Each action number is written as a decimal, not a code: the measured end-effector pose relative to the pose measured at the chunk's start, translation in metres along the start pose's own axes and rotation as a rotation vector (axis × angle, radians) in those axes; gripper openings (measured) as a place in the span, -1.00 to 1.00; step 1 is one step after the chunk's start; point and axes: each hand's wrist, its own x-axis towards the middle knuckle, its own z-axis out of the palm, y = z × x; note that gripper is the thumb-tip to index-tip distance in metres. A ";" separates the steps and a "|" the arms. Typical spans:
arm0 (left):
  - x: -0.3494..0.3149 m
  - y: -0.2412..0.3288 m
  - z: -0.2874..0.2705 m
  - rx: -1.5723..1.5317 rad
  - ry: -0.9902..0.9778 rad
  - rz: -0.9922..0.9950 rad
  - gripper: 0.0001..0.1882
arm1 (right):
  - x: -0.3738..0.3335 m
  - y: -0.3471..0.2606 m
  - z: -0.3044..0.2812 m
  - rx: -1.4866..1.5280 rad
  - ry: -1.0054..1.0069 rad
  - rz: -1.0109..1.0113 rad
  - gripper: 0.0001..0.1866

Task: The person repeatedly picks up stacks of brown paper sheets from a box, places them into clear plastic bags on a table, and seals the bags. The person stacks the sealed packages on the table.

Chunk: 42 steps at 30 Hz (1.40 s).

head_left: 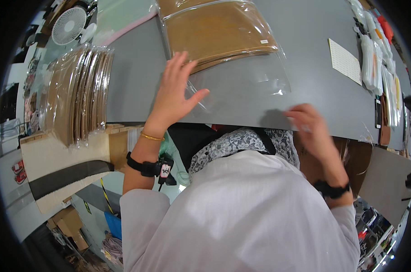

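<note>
A flat brown item (214, 34) lies on the grey table in front of me, inside a clear plastic bag (264, 79). The bag's loose end spreads toward the near table edge, and a small white label (264, 41) sits by the item's near right corner. My left hand (173, 93) is open with fingers spread, its fingertips at the item's left near corner; whether they touch the bag is unclear. Above the front table edge, apart from the bag, my right hand (310, 127) has bent fingers smeared by motion. I cannot make out anything held in it.
Several similar brown packages in clear plastic (78, 95) stand in a row at the left. A white fan (69, 26) is behind them. To the right lie a sheet of small labels (346, 61), plastic-wrapped bundles (373, 63) and a phone (378, 113).
</note>
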 end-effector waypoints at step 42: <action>-0.008 -0.027 0.003 0.294 -0.073 0.296 -0.48 | 0.153 0.067 -0.047 -0.799 0.020 -0.678 -0.43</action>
